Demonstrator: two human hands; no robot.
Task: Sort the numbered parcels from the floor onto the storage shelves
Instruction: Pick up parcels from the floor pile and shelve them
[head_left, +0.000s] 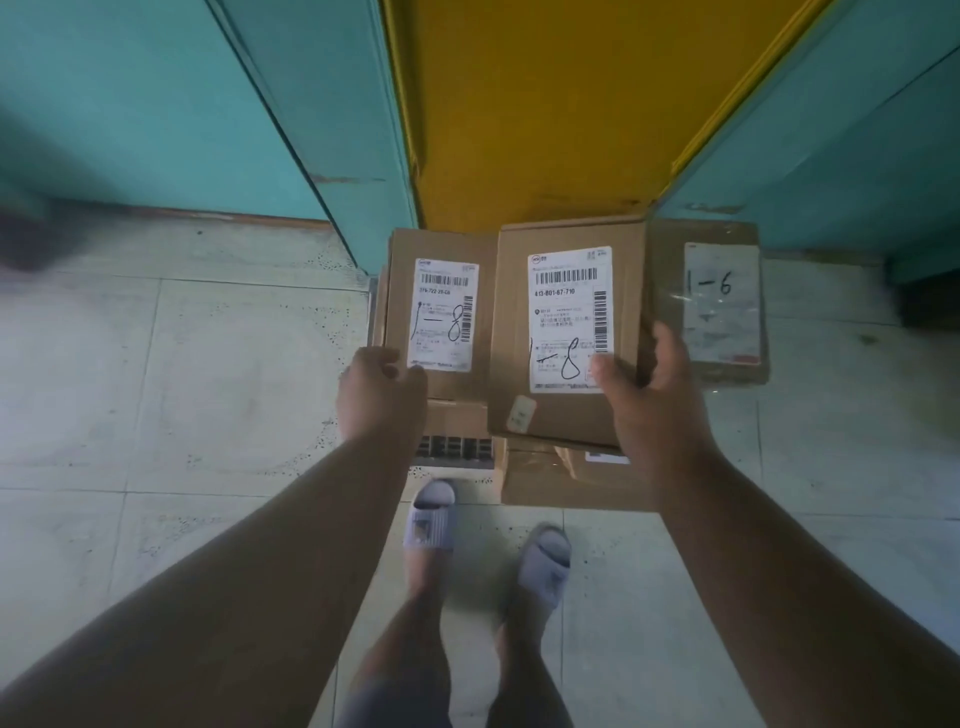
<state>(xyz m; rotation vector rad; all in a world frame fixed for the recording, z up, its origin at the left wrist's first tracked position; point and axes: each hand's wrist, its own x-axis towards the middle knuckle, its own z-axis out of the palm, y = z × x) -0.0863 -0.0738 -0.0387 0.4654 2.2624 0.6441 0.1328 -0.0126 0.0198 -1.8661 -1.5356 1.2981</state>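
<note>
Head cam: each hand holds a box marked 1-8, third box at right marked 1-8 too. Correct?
Not quite. The head view shows the third box marked 1-6, not 1-8. The rest holds: the left hand holds one 1-8 box and the right hand the other 1-8 box.

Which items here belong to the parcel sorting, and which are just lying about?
Job:
left 1-8 parcel, in left hand
right 1-8 parcel, in right hand
1-6 parcel
lower parcels

Not the job:
floor drain
slippers
</note>
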